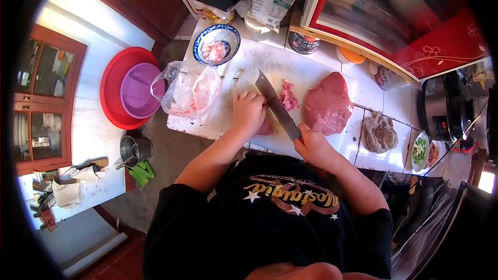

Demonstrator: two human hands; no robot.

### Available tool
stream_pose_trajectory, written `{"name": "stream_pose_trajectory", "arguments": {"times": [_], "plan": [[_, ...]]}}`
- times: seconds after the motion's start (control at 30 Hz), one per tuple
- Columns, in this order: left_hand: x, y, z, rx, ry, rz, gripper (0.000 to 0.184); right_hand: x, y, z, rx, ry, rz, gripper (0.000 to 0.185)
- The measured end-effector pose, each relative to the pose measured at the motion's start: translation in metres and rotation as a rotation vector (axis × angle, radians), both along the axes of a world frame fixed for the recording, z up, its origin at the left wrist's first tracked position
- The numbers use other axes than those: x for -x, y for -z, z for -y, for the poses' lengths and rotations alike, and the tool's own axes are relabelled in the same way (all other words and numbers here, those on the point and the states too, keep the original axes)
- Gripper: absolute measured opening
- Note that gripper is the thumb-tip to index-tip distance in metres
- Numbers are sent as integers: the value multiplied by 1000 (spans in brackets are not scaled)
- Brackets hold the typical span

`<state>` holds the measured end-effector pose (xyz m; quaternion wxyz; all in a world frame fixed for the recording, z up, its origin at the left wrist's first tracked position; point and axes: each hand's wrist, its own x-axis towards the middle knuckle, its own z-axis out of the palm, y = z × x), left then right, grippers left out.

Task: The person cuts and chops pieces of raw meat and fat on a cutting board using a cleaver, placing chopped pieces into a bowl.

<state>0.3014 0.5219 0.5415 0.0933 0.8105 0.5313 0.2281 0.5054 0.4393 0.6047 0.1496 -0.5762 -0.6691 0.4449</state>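
On the white cutting board, my right hand is wrapped round the handle of a large knife, whose blade points away and to the left. My left hand rests with bent fingers beside the blade, over a piece of meat that is partly hidden under it. Small cut bits of meat lie just right of the blade. Farther right sits a big chunk of raw meat. A clear plastic bag with reddish scraps is left of my left hand.
A blue-rimmed bowl with pale pieces stands behind the bag. Left are a red basin and a metal pot. Right are a grey cloth, a plate of greens and a black cooker. A red-framed cabinet overhangs the counter's back.
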Motion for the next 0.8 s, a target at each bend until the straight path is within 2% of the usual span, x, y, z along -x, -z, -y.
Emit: {"name": "stream_pose_trajectory", "arguments": {"times": [0.17, 0.23, 0.33, 0.4, 0.43, 0.47, 0.53, 0.6, 0.63, 0.7, 0.73, 0.8], "plan": [[0, 7, -3, 6, 20, -88, 6, 27, 31, -34, -119, 41, 3, 19], [2, 2, -2, -46, 45, -134, 7, 33, 35, -46, -51, 106, -1, 20], [5, -6, -2, 28, 76, -27, 16, 26, 27, -44, 10, 211, -130, 20], [9, -13, -3, 390, 3, 400, 26, 17, 15, -38, 35, 250, -185, 18], [11, 2, -5, 311, -34, 563, 31, 12, 3, -34, 30, 235, -236, 17], [15, 6, -8, 311, -35, 564, 31, 9, -8, -31, 21, 223, -289, 16], [27, 9, -13, -1, -31, 571, 28, 7, -23, -26, 29, 190, -238, 14], [30, -9, -6, -87, -42, 543, 23, 6, -31, -19, 124, 97, -154, 17], [32, -10, -1, -1, -121, 460, 19, 5, -25, -15, 124, 99, -155, 17], [33, -14, 8, 191, -228, 230, 19, 3, -7, -7, -43, -22, -81, 17], [32, -15, 12, 194, -228, 229, 19, 3, -1, -3, -98, -60, -57, 17], [27, -15, 18, 164, -92, 35, 21, 3, 5, -1, -165, -60, -26, 19]]}}
